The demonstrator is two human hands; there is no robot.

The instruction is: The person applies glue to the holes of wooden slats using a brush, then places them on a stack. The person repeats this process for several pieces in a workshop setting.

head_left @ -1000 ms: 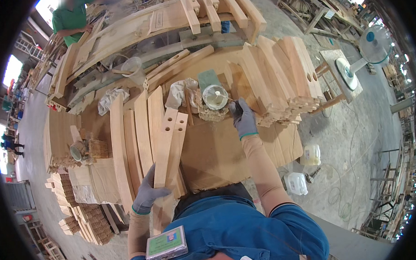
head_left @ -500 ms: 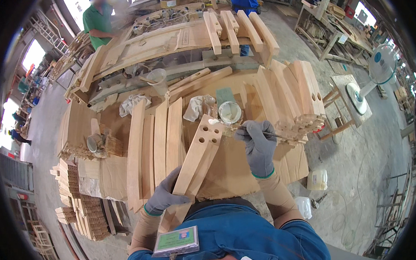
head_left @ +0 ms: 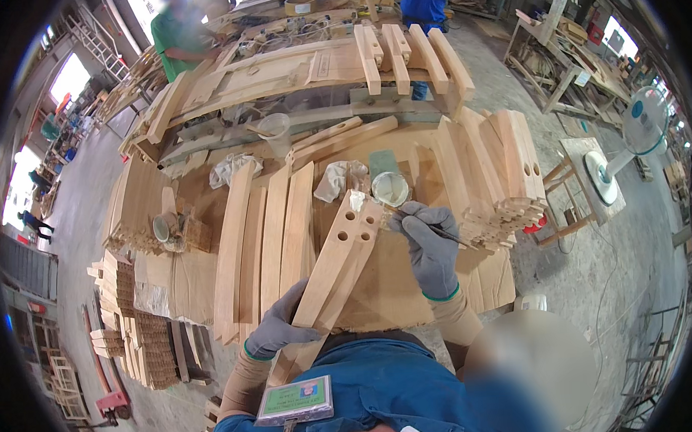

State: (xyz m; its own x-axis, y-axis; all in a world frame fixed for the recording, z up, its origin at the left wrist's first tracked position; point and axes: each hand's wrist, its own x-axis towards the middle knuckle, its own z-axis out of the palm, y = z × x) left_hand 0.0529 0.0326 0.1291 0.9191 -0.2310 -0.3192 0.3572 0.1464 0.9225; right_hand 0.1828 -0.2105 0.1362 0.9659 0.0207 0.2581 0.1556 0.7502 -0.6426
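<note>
a pair of pale, square-edged wooden bars (head_left: 334, 266), set side by side, slants up from the person's body over the brown cardboard sheet (head_left: 398, 283); four dark round holes show near the upper end, where a blob of glossy white paste (head_left: 356, 201) sits. the grey-gloved left hand (head_left: 283, 325) is clamped around the lower part of the bars. the grey-gloved right hand (head_left: 429, 243), beside their upper end, has thumb and fingers pinched together on a thin dark stick (head_left: 446, 234). just beyond the bars stands a round, open tub of whitish paste (head_left: 391, 188), with a crumpled white cloth (head_left: 333, 183) to its left. more long pale wooden bars (head_left: 277, 237) lie left, and stacked hole-drilled wooden bars (head_left: 515, 157) lie right.
</note>
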